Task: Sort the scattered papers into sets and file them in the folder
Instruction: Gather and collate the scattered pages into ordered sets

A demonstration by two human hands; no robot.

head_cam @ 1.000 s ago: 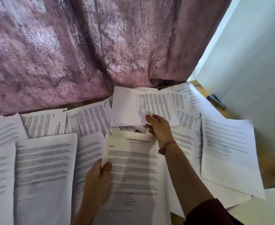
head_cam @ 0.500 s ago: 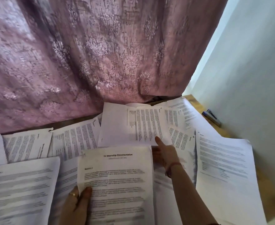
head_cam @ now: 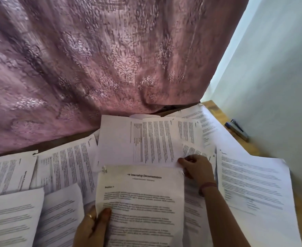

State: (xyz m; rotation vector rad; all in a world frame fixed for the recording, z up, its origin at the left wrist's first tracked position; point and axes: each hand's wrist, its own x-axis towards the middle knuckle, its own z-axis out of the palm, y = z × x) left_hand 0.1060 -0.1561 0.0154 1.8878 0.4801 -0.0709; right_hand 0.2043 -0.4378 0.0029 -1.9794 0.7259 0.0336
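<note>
Head view: left hand [head_cam: 91, 227] gripping lower-left edge of titled sheet [head_cam: 141, 202], thumb curled on top, sheet lifted over the spread. Right hand [head_cam: 197, 169] at sheet's upper-right corner, fingers curled and pinching corner of sideways page [head_cam: 137, 141] behind it. More printed papers [head_cam: 66, 163] overlapping all over wooden table [head_cam: 216, 108], one large page [head_cam: 253, 184] far right. Blue stapler [head_cam: 237, 130] by white wall [head_cam: 280, 77]. Pink patterned curtain [head_cam: 93, 59] behind. Folder not visible.

2 bare forearms, no sleeves visible. Left hand [head_cam: 90, 229], lower centre: gold ring [head_cam: 89, 216]. Right hand [head_cam: 197, 169], centre right: dark reddish wristband [head_cam: 207, 186].
</note>
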